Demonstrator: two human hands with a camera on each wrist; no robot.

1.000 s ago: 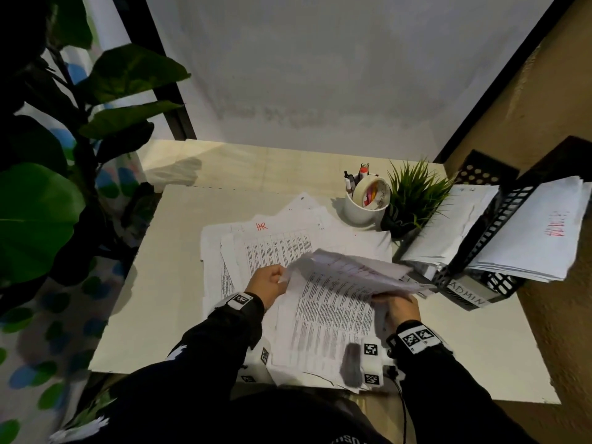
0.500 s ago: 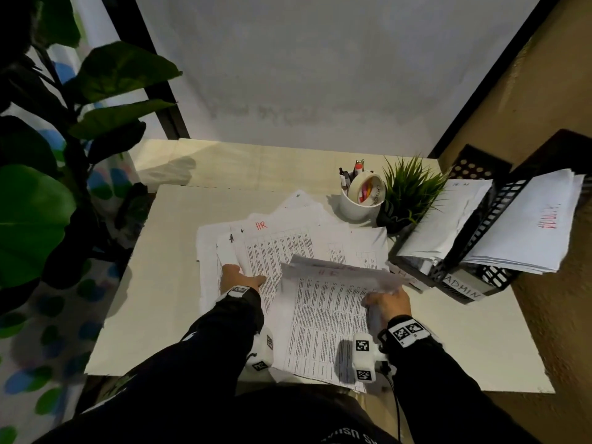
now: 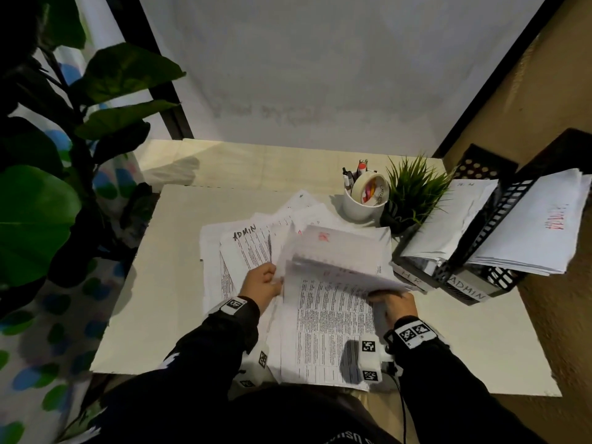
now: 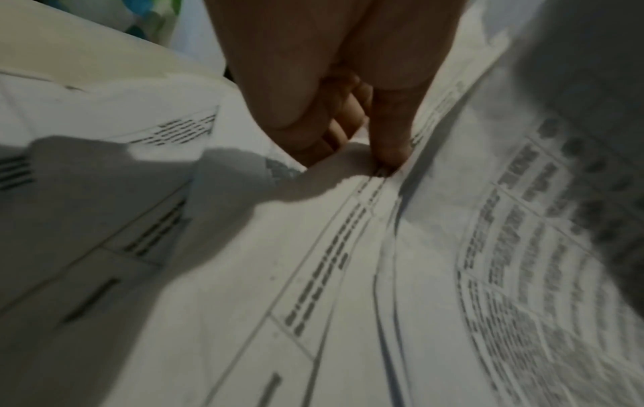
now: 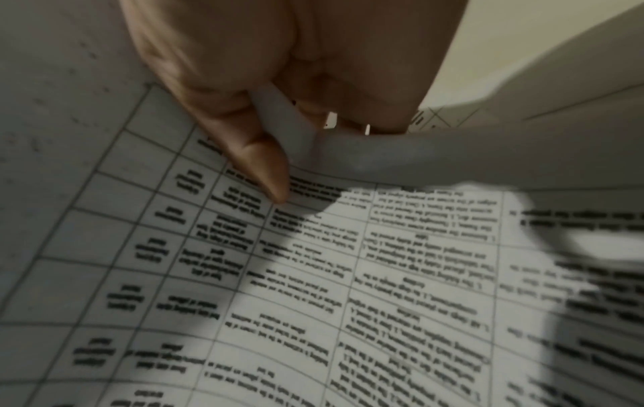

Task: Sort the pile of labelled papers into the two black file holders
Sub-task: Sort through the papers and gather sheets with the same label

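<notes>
Near edge of table (image 3: 166, 283): pile of labelled papers (image 3: 330, 331) spread from near edge toward centre. Right hand (image 3: 395, 304), grip clamped on lifted sheets (image 3: 339, 254) at their right margin, thumb (image 5: 257, 165) on top and fingers underneath, as seen from right wrist. Sheets raised and curled back, presumably to expose the label of the page below. Left hand (image 3: 261, 285) at left margin of same bundle, fingertip (image 4: 390, 148) pressed into the paper edges, other fingers curled; judged to be pinching a sheet apart from the stack, though exact hold unclear.

Centre: sheet marked ADMIN (image 3: 248, 243) lying uncovered left of the lifted sheets, label legible for sorting.

Far right corner: two black file holders, HR holder (image 3: 413, 277) and ADMIN holder (image 3: 471, 291), side by side, each already holding papers, labels facing the person. Beside them, small green plant (image 3: 413, 190) and white cup (image 3: 360, 206) with pens and tape.

Sorting judged partly done.
</notes>
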